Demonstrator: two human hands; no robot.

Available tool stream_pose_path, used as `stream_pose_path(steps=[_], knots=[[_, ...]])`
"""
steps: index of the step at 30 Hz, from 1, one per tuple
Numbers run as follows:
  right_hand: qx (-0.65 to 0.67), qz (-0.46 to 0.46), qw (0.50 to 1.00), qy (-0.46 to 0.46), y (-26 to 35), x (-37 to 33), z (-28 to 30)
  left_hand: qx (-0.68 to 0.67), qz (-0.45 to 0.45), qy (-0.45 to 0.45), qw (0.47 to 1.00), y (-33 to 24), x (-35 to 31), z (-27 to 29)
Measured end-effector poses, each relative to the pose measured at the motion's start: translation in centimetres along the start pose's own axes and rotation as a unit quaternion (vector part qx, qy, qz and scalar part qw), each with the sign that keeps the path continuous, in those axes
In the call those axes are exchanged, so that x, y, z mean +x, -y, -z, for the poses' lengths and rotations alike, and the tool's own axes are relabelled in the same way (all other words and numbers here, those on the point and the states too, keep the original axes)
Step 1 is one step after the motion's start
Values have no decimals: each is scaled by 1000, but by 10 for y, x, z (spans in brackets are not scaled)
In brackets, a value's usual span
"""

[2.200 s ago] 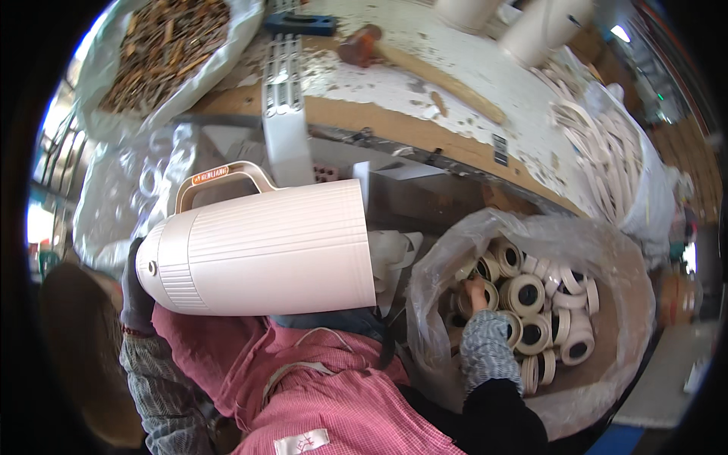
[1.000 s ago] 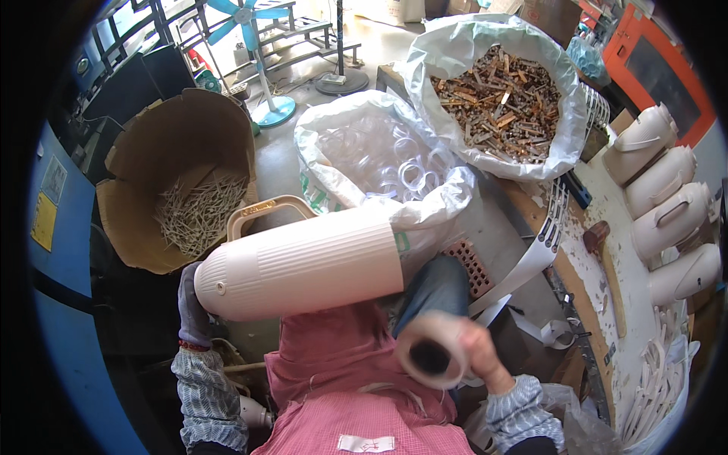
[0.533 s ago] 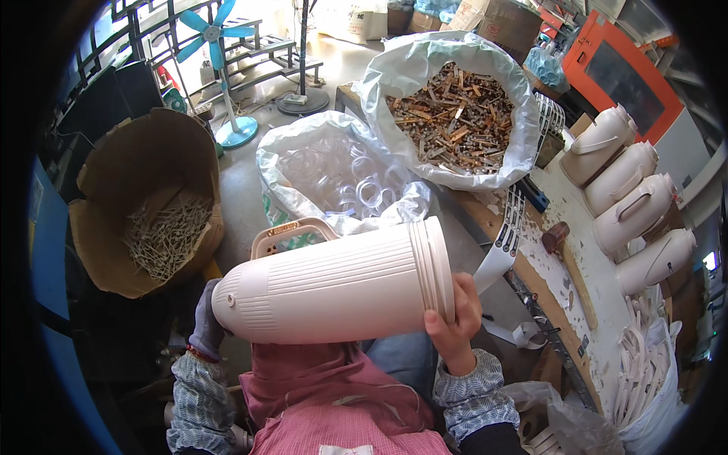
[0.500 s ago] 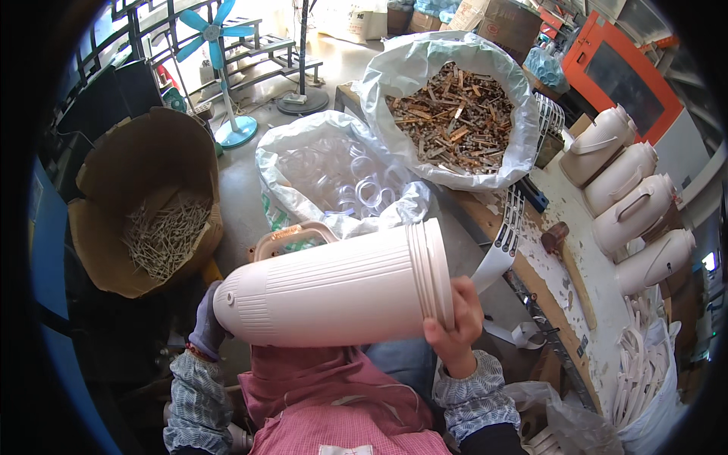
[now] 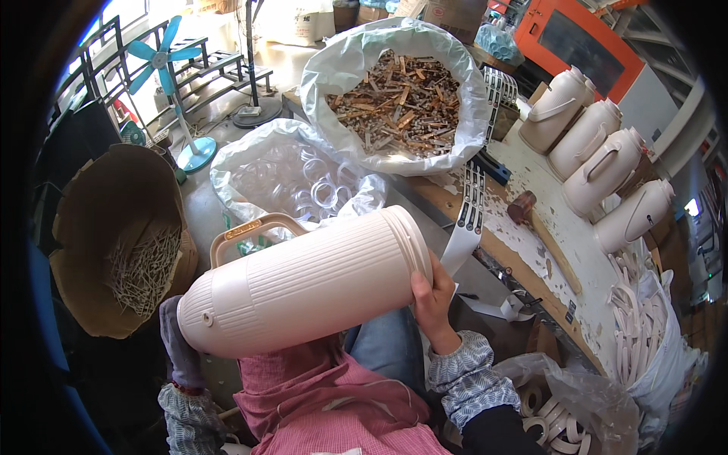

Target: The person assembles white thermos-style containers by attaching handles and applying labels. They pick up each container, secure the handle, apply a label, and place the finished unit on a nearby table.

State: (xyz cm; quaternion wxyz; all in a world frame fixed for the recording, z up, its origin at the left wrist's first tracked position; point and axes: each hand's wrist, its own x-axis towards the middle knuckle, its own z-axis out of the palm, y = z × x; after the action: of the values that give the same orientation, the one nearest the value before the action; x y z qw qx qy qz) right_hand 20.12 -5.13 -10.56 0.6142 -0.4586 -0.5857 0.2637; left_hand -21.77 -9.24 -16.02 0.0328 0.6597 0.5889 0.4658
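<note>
Between the fingers of both hands, the cream flask (image 5: 303,288) lies on its side above the lap (image 5: 388,353), its broad end slanting away from the person. The gloved left hand (image 5: 181,343) cups and grasps the rounded end, fingertips hidden. The bare right hand (image 5: 434,305) reaches up from a patterned sleeve (image 5: 470,378), thumb on the broad end's near side, fingers curled behind, gripping it. Right of these fingers stands the bench (image 5: 599,307) with a hammer (image 5: 555,249).

Blue standing fan (image 5: 160,60), orange-framed panel (image 5: 582,47)
</note>
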Motion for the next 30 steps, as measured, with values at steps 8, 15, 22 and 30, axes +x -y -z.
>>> stream_pose_path(steps=[8,15,22,30], knots=[[-108,225,964,87,49,-16,11,-101,66,199,972,37,-8,-11],[-125,213,961,124,58,-30,3,-165,141,276,936,55,-23,-7],[-116,221,962,108,43,-13,-2,-370,370,171,835,45,-38,-15],[-109,228,967,36,52,7,-25,-536,340,-40,772,65,-56,-44]])
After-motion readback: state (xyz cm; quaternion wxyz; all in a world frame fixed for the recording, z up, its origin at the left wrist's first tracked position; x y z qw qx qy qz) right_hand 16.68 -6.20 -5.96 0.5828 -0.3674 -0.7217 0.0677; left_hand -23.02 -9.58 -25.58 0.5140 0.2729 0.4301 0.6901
